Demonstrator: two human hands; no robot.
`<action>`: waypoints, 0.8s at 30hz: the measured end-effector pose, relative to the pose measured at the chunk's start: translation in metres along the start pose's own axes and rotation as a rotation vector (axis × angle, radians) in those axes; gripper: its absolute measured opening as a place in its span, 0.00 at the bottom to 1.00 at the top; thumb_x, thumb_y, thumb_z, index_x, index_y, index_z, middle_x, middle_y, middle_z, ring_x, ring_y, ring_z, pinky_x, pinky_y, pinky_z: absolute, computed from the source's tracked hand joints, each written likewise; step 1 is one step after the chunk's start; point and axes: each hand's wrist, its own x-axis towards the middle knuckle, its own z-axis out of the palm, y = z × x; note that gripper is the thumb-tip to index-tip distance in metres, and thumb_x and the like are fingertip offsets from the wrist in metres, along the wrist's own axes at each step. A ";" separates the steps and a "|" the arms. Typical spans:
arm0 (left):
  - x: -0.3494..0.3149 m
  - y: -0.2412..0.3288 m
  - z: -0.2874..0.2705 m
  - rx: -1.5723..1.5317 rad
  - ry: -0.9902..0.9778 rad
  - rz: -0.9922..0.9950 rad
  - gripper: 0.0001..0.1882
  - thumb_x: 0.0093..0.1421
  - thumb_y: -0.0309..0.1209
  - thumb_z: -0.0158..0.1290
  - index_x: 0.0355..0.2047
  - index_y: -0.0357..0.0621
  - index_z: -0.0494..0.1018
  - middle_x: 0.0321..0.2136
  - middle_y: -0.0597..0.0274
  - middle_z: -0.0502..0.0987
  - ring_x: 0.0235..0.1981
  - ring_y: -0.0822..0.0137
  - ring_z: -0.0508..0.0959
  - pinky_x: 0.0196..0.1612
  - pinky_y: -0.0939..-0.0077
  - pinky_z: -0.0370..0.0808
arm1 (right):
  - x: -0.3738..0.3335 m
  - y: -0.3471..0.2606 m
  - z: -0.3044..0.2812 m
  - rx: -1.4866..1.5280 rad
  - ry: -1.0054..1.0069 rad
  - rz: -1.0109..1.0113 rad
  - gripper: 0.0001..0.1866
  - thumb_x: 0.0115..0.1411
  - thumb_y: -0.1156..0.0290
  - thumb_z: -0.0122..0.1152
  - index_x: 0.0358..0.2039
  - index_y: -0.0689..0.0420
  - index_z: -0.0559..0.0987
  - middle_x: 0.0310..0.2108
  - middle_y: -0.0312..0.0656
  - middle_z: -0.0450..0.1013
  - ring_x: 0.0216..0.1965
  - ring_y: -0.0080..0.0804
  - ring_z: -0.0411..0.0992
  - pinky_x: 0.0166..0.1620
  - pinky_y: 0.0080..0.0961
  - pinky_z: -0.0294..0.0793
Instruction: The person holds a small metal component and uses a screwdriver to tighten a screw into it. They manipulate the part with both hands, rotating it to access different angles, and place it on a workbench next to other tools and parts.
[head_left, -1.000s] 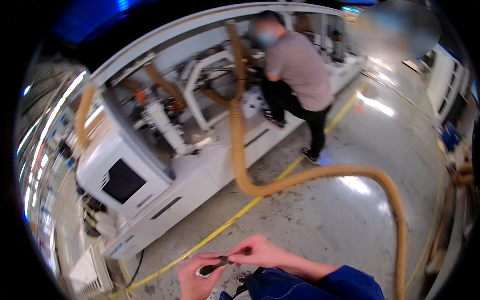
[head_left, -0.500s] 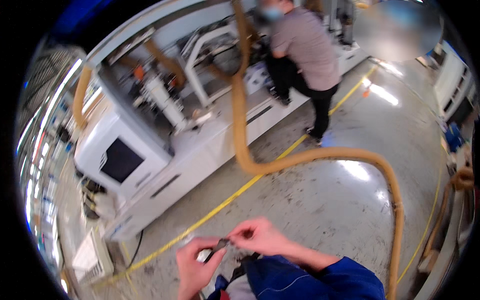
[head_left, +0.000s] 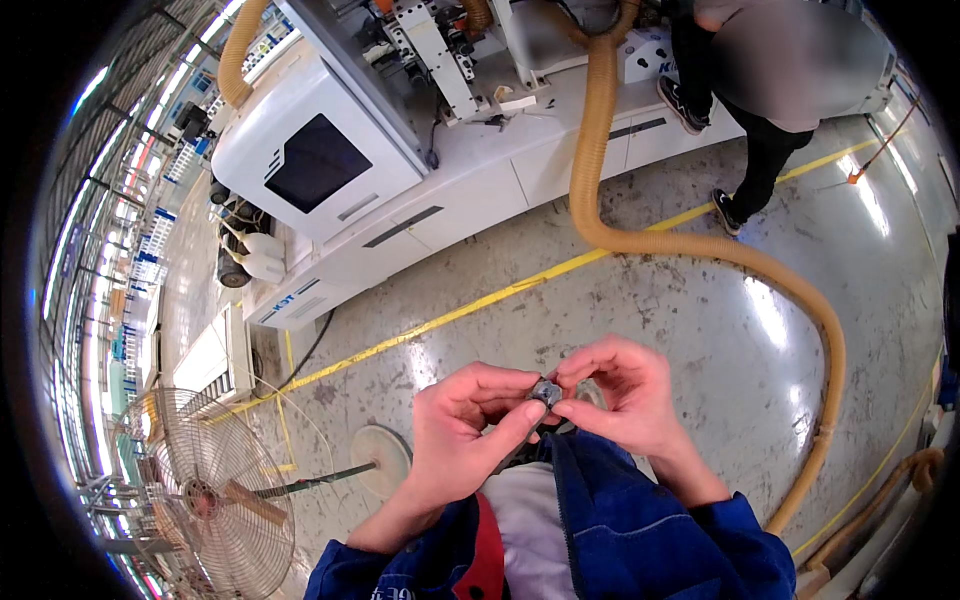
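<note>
A small dark grey part (head_left: 545,393), perhaps metal and with a shiny top, is held up in front of my body. My left hand (head_left: 462,418) pinches it from the left between thumb and fingers. From the other side, my right hand (head_left: 622,398) closes on the same part with thumb and fingertips, its other fingers curled. Fingers cover much of the part, so its exact kind cannot be made out. Both hands are above the grey floor, close to my blue jacket (head_left: 625,510).
A long white machine (head_left: 470,200) with a dark screen runs along the far side. A tan ribbed hose (head_left: 700,248) bends across the floor to the right. At the left stands a round-caged fan (head_left: 205,500). Another person (head_left: 760,130) is at the machine, far right.
The view has swung, bringing the fan into sight and shifting the machine upward. My hands appear farther right and higher, with the right hand now closer around the small part.
</note>
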 end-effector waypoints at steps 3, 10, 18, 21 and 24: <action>-0.004 0.000 0.000 0.044 -0.013 -0.007 0.12 0.61 0.17 0.57 0.45 0.29 0.75 0.40 0.51 0.82 0.38 0.69 0.83 0.39 0.79 0.81 | -0.002 -0.003 -0.001 0.015 -0.028 0.008 0.13 0.51 0.84 0.70 0.38 0.62 0.79 0.37 0.41 0.78 0.39 0.27 0.76 0.44 0.26 0.75; -0.008 0.008 0.002 0.082 -0.071 -0.015 0.12 0.59 0.15 0.58 0.44 0.27 0.77 0.37 0.52 0.83 0.38 0.70 0.83 0.42 0.79 0.80 | -0.002 -0.007 -0.013 -0.183 -0.167 -0.099 0.11 0.51 0.79 0.71 0.34 0.60 0.79 0.33 0.41 0.79 0.36 0.32 0.79 0.41 0.27 0.77; -0.010 0.016 0.003 0.098 -0.122 -0.102 0.12 0.59 0.15 0.58 0.44 0.29 0.78 0.36 0.52 0.83 0.37 0.71 0.83 0.42 0.80 0.80 | -0.002 -0.015 -0.017 -0.306 -0.217 -0.173 0.10 0.50 0.76 0.73 0.32 0.57 0.80 0.31 0.41 0.81 0.34 0.35 0.81 0.38 0.26 0.78; -0.010 0.018 0.003 0.089 -0.126 -0.123 0.11 0.59 0.15 0.58 0.44 0.28 0.77 0.35 0.53 0.83 0.37 0.71 0.83 0.42 0.79 0.80 | -0.001 -0.017 -0.018 -0.299 -0.239 -0.168 0.09 0.50 0.76 0.73 0.32 0.58 0.80 0.31 0.41 0.81 0.34 0.36 0.81 0.38 0.26 0.78; -0.010 0.018 0.004 0.048 -0.103 -0.122 0.11 0.59 0.16 0.58 0.44 0.28 0.77 0.35 0.53 0.83 0.37 0.71 0.83 0.42 0.78 0.80 | 0.000 -0.015 -0.019 -0.281 -0.258 -0.186 0.09 0.50 0.77 0.72 0.31 0.58 0.80 0.31 0.41 0.81 0.35 0.36 0.81 0.38 0.26 0.78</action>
